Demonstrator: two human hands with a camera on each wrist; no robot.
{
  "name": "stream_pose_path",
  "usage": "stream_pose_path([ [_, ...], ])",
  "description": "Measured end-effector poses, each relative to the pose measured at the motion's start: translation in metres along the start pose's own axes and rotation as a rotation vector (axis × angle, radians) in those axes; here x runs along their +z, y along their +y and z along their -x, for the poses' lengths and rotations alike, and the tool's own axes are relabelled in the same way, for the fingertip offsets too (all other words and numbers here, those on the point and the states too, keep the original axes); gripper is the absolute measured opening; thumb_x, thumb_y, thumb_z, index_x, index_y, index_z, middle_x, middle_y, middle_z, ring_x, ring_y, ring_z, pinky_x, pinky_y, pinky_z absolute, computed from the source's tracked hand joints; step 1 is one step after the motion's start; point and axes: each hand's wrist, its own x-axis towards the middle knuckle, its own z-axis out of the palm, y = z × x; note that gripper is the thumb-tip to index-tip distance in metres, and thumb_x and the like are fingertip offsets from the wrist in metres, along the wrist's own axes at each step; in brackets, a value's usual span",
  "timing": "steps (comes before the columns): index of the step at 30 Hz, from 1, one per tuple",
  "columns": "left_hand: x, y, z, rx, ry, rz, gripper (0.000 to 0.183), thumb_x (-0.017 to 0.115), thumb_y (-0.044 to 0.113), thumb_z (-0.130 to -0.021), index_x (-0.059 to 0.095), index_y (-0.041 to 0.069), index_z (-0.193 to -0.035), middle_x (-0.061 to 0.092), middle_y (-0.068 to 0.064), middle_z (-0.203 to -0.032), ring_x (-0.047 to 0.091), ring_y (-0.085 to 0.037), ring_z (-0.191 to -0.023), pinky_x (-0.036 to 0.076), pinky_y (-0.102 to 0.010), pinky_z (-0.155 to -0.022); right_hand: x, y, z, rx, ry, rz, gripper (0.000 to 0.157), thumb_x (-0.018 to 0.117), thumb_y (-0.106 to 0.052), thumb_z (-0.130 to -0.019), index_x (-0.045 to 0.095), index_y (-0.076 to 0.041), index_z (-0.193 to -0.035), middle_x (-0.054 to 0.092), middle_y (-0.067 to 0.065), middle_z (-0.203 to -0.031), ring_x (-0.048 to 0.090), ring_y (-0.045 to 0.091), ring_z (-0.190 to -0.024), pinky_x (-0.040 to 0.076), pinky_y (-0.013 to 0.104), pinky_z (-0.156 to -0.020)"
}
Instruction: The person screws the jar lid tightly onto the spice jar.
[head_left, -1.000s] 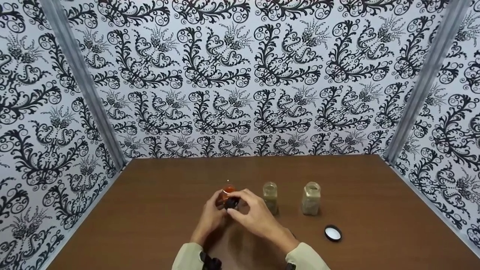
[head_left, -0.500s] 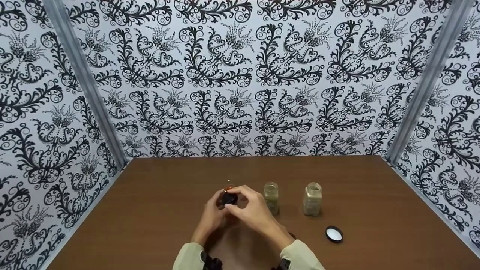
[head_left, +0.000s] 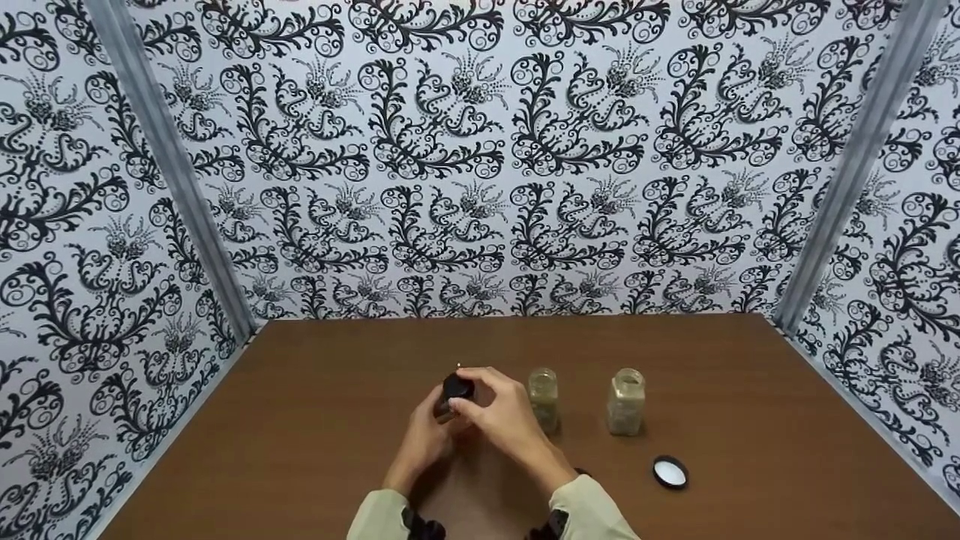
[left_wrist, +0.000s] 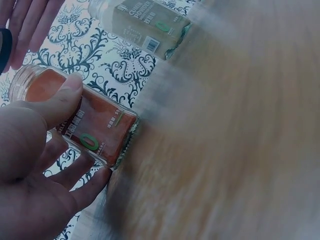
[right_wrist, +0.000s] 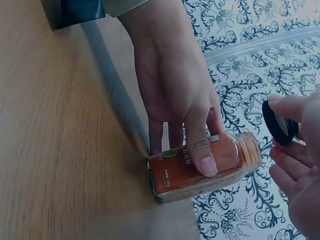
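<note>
My left hand (head_left: 426, 435) grips a square glass jar of red-orange powder (left_wrist: 102, 122), thumb on one side and fingers on the other. In the right wrist view the jar's threaded mouth is bare. A black screw lid (right_wrist: 278, 122) is pinched between the thumb and fingers of my right hand (head_left: 506, 416), a small gap from that mouth. From the head view, the lid and hands hide most of the jar. To the right stands an uncapped jar of greenish powder (head_left: 543, 405); in the left wrist view a jar labelled cumin powder (left_wrist: 142, 30) shows beyond.
Another open jar of pale powder (head_left: 625, 405) is farther right on the brown wooden table (head_left: 322, 390). Near it a black lid (head_left: 670, 472) lies with its white inside up. Patterned walls (head_left: 480, 225) enclose the table at the back and sides.
My right hand has brought the black lid up and over the red jar's mouth, which showed earlier and is now covered in the head view. The left hand keeps its grip.
</note>
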Motion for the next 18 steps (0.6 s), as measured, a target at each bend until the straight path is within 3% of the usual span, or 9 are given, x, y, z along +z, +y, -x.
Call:
stream_pose_path([
  [10, -0.001, -0.002, 0.001, -0.031, -0.013, 0.009, 0.053, 0.07, 0.013, -0.094, 0.05, 0.002, -0.141, 0.06, -0.025, -0.134, 0.062, -0.038, -0.122, 0.055, -0.044, -0.101, 0.004, 0.006, -0.003, 0.029, -0.003, -0.003, 0.039, 0.079, -0.022, -0.086, 0.071, -0.014, -0.124, 0.071, 0.005, -0.127, 0.065, 0.023, -0.121, 0.05, 0.042, -0.108],
  [18, -0.001, -0.001, 0.0, -0.041, -0.01, 0.038, 0.057, 0.074, 0.021, -0.091, 0.051, 0.004, -0.14, 0.062, -0.022, -0.131, 0.064, -0.034, -0.119, 0.056, -0.04, -0.1, 0.01, 0.013, -0.004, 0.036, 0.048, -0.017, 0.037, 0.079, -0.021, -0.087, 0.071, -0.007, -0.121, 0.072, 0.007, -0.123, 0.066, 0.025, -0.12, 0.05, 0.044, -0.107],
])
